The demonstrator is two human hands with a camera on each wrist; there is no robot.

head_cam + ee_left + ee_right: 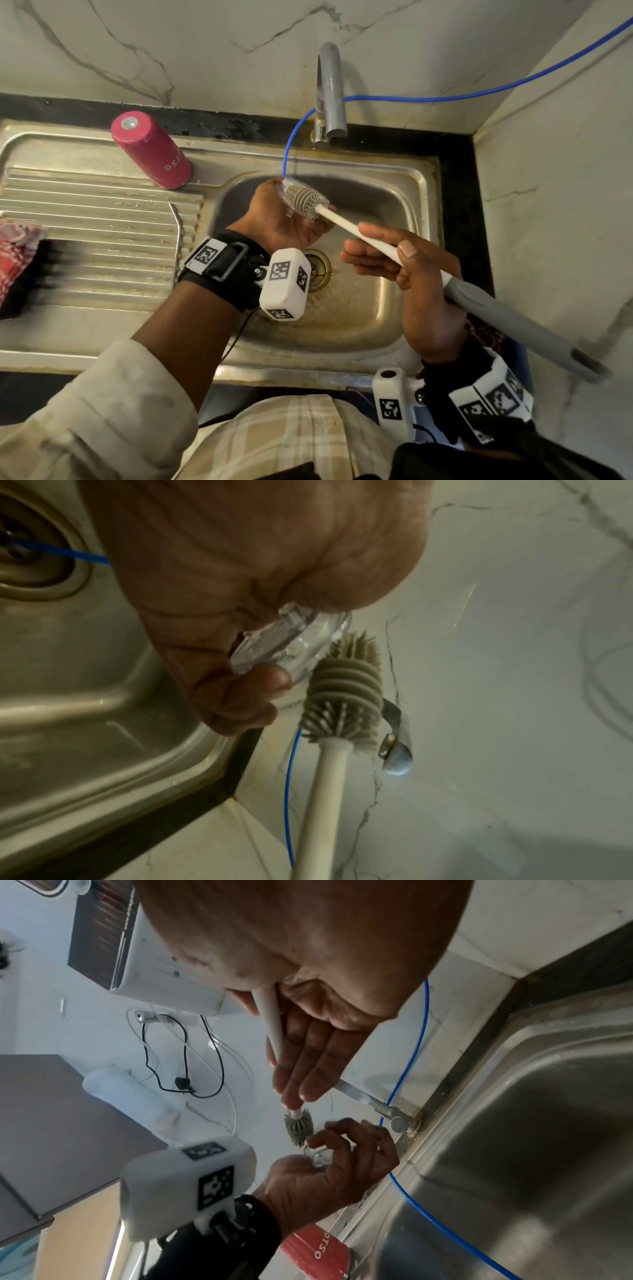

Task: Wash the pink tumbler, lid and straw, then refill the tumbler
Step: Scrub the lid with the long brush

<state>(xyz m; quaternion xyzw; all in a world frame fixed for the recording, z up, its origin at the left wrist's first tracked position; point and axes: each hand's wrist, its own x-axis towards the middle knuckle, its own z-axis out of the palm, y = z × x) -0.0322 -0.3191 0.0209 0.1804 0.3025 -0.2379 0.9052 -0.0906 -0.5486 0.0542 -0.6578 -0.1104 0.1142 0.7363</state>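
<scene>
Above the sink [404, 178]: clear lid [291, 645] pinched in left hand [274, 219]; brush [308, 202] gripped by right hand [411, 274], bristles touching lid.

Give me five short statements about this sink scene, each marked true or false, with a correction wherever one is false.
1. The left hand holds the clear lid. True.
2. The right hand holds a sponge. False: it grips the handle of a bottle brush, whose grey head is against the lid.
3. The pink tumbler stands upside down on the draining board. True.
4. The metal straw is inside the tumbler. False: it lies on the draining board, apart from the tumbler.
5. The blue hose runs down into the sink. True.
</scene>
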